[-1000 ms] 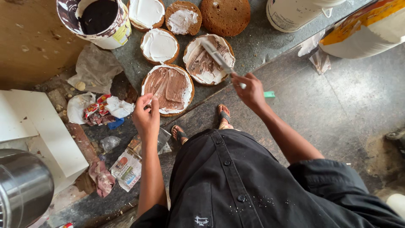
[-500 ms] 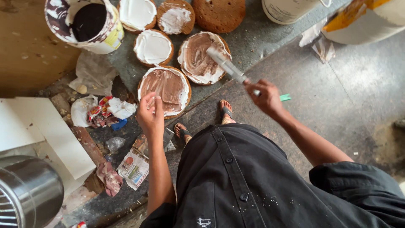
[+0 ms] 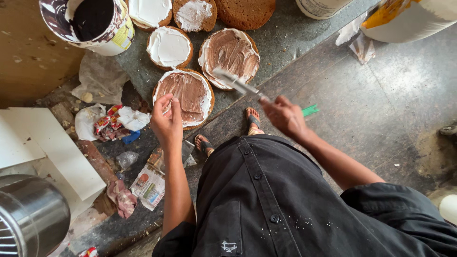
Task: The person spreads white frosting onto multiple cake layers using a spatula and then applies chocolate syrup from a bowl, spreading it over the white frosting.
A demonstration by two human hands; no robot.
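round cake layer [image 3: 184, 97], brown sponge, at the near edge of the grey stone worktop [image 3: 281, 33]: top coated with chocolate cream in streaks, a white cream ring showing round the rim. left hand [image 3: 166, 121] rests on its near left edge, thumb and fingers curled loosely against the rim; how firmly it grips cannot be told.

second cake layer [image 3: 230, 56], just beyond and to the right, touching or nearly touching the first: chocolate cream smeared over white, patchy.

right hand [image 3: 285, 115] closed round the handle of a palette knife [image 3: 238, 84]; the metal blade, smeared with cream, lies over the near edge of the second layer. a green handle end [image 3: 310, 110] sticks out past the fist.

further layers toward the far edge: one all white [image 3: 169, 46], one partly white [image 3: 194, 13], one bare [image 3: 245, 12], one white [image 3: 148, 12] cut off by the frame.

bucket [image 3: 90, 21] of dark chocolate at the far left corner, top cut off. crumpled wrappers [image 3: 112, 123] at the left end. sandalled feet [image 3: 227, 131] below the worktop edge, partly hidden by black clothing.
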